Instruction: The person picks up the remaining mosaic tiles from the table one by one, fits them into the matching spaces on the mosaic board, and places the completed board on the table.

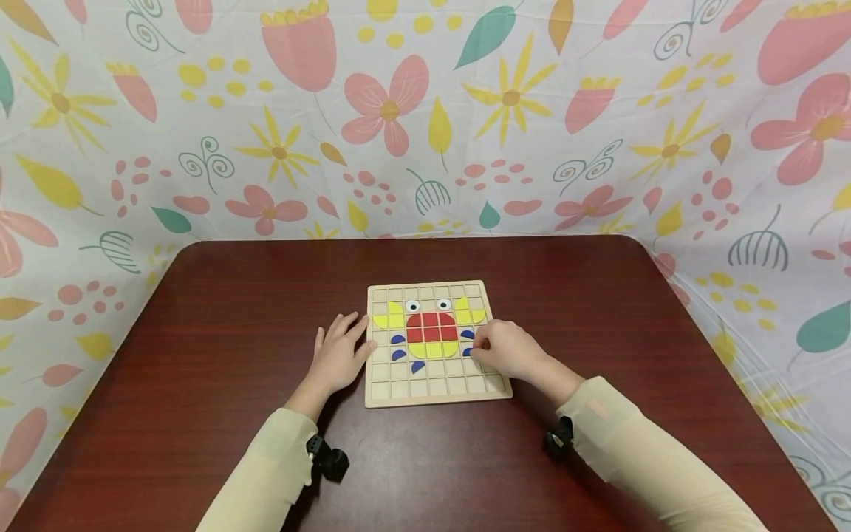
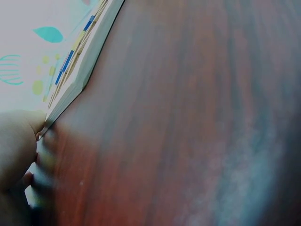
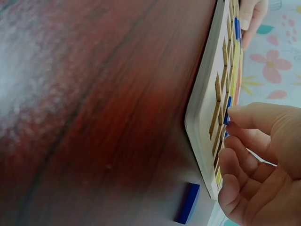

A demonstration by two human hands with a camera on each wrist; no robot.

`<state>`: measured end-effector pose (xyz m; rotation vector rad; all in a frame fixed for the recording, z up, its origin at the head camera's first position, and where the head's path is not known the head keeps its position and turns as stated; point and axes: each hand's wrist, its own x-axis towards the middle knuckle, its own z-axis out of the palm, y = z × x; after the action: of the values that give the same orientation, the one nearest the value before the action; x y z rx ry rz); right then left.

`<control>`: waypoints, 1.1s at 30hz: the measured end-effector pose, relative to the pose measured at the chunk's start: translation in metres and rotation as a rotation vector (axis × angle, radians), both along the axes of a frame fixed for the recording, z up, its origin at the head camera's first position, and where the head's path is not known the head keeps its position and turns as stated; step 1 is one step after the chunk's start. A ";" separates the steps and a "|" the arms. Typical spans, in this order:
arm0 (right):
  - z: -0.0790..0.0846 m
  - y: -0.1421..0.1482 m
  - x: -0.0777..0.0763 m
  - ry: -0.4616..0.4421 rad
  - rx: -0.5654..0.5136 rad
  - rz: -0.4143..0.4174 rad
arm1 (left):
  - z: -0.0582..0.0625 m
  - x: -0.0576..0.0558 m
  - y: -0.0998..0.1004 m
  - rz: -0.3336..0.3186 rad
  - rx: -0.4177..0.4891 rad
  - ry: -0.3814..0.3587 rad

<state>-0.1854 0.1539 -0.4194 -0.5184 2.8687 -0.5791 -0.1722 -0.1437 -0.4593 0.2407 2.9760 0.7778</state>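
A square wooden grid board (image 1: 392,391) lies on the table, with coloured pieces set in its cells as a crab-like figure. My left hand (image 1: 337,355) rests at its left edge, fingers spread, thumb over the rim. At the right side, my right hand (image 1: 510,351) pinches a blue half-circle piece (image 3: 227,110) at a lower cell, thumb tip against it. Another blue half-circle (image 1: 468,335) sits just above. Red pieces (image 1: 432,327) form the middle, yellow pieces (image 1: 433,349) lie below them, and two eye pieces (image 1: 413,306) sit above. More blue half-circles (image 1: 398,355) are at the left.
A blue piece (image 3: 188,203) lies on the table beside the board, hidden from the head view. The dark reddish wooden table (image 1: 266,295) extends around the board. Behind it hangs a floral-patterned cloth (image 1: 399,185). Small black cameras (image 1: 327,458) are worn at both wrists.
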 end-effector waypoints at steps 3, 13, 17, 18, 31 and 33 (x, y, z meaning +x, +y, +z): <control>0.001 -0.001 0.000 0.011 -0.001 0.016 | 0.001 0.000 0.000 0.001 -0.001 -0.004; 0.001 -0.003 0.000 0.046 0.046 0.019 | 0.002 0.000 0.001 -0.002 -0.006 -0.010; 0.002 -0.004 0.000 0.028 0.056 -0.022 | 0.003 0.000 0.001 -0.005 -0.003 -0.011; 0.002 -0.004 0.000 0.020 0.057 -0.031 | 0.003 0.000 0.001 -0.006 -0.003 -0.009; 0.003 0.003 -0.002 0.005 0.032 -0.062 | 0.001 0.000 -0.001 -0.007 0.002 -0.023; 0.002 0.006 -0.002 0.008 0.018 -0.062 | 0.001 0.000 -0.001 -0.007 0.002 -0.027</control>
<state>-0.1870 0.1598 -0.4169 -0.4308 2.9040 -0.5609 -0.1724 -0.1451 -0.4585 0.2384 2.9480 0.7777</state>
